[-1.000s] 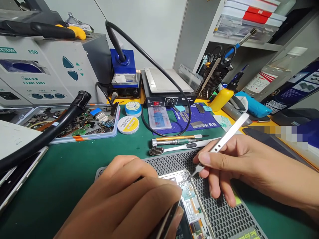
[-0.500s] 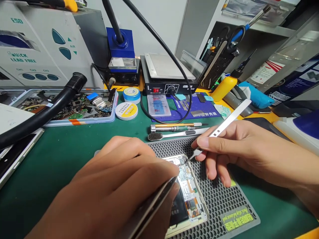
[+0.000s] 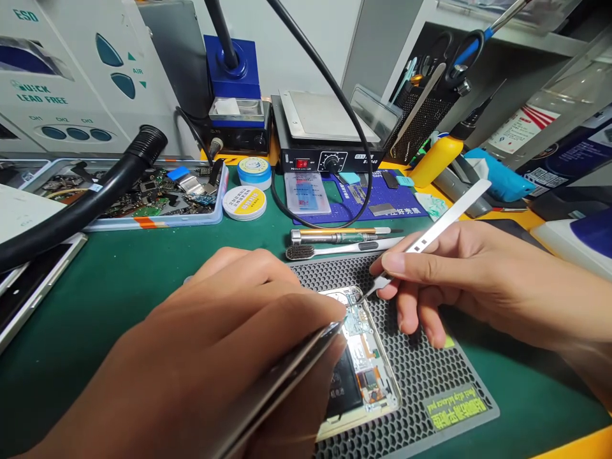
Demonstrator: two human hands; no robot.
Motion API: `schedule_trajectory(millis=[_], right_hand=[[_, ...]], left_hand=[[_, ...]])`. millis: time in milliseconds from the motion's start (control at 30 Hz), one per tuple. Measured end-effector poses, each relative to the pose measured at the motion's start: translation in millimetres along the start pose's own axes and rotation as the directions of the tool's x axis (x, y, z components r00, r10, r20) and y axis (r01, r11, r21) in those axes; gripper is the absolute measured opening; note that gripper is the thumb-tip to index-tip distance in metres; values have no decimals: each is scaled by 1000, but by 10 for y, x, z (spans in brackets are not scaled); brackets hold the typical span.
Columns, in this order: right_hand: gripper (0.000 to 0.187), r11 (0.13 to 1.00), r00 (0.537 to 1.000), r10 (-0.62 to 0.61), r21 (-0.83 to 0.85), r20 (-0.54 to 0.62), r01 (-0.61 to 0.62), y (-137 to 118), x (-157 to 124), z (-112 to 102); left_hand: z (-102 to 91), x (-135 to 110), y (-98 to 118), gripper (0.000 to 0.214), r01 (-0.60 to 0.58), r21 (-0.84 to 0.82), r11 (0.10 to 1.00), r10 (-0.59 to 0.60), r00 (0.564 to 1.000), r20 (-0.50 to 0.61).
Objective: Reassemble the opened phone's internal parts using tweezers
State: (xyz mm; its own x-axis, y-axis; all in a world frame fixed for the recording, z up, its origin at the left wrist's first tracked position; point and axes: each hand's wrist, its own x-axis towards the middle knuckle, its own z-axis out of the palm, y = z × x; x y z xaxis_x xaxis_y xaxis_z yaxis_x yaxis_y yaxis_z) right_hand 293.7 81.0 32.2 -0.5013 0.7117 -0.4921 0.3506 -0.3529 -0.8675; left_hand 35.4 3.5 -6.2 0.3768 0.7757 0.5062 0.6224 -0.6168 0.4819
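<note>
An opened phone (image 3: pixel 366 357) lies on the grey honeycomb mat (image 3: pixel 421 382), its circuit board and black battery (image 3: pixel 345 386) exposed. My left hand (image 3: pixel 229 338) is closed on a thin dark panel with a shiny edge, seemingly the phone screen (image 3: pixel 287 382), tilted up over the phone's left side. The panel and hand hide part of the phone. Between the thumb and fingers of my right hand (image 3: pixel 430 274) is a pair of silver tweezers (image 3: pixel 442 220). Their tips meet the top of the circuit board, close to my left fingertips. Whether they grip a part is too small to tell.
Behind the mat lie a toothbrush (image 3: pixel 344 247) and pen-like tools (image 3: pixel 344 234). Farther back stand round tins (image 3: pixel 245 203), a heating plate (image 3: pixel 329 159) with a looping cable, and a tray of circuit boards (image 3: pixel 157 222). A black hose (image 3: pixel 95 191) crosses the left side.
The whole view has shifted slightly, with background things sitting a little higher. Both hands keep their grips, and the tweezer tips stay at the top of the board.
</note>
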Motion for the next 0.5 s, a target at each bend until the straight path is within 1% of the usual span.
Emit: schedule_trajectory(millis=[100, 167, 233, 267, 300, 367, 433, 467, 500], right_hand=[[39, 1000, 1000, 15, -4, -10, -15, -8, -22, 5], [39, 1000, 1000, 18, 3, -17, -18, -10, -24, 6], [39, 1000, 1000, 11, 12, -12, -11, -10, -16, 5], [40, 1000, 1000, 9, 15, -9, -9, -10, -10, 4], [40, 1000, 1000, 12, 15, -8, -12, -10, -4, 4], [40, 1000, 1000, 17, 14, -8, -16, -10, 2, 4], [39, 1000, 1000, 17, 15, -6, -17, -10, 2, 4], [39, 1000, 1000, 13, 16, -2, -13, -10, 0, 4], [39, 1000, 1000, 11, 15, -2, -11, -9, -3, 4]], left_hand=[[-31, 33, 10, 26, -98, 40, 994, 99, 995, -32], [-56, 38, 9, 24, -119, 47, 992, 122, 990, -76], [-78, 27, -1, 28, -147, 43, 988, 151, 984, -90], [-86, 20, -10, 31, -130, 49, 990, 132, 989, -59], [-91, 15, -20, 32, -178, 44, 983, 181, 981, -77], [-91, 13, -41, 37, -162, 84, 983, 167, 984, -57], [-83, 25, -57, 34, -179, 78, 981, 185, 979, -81], [-78, 32, -61, 31, -185, 61, 981, 187, 981, -46], [-72, 39, -64, 29, -202, 55, 978, 205, 977, -50]])
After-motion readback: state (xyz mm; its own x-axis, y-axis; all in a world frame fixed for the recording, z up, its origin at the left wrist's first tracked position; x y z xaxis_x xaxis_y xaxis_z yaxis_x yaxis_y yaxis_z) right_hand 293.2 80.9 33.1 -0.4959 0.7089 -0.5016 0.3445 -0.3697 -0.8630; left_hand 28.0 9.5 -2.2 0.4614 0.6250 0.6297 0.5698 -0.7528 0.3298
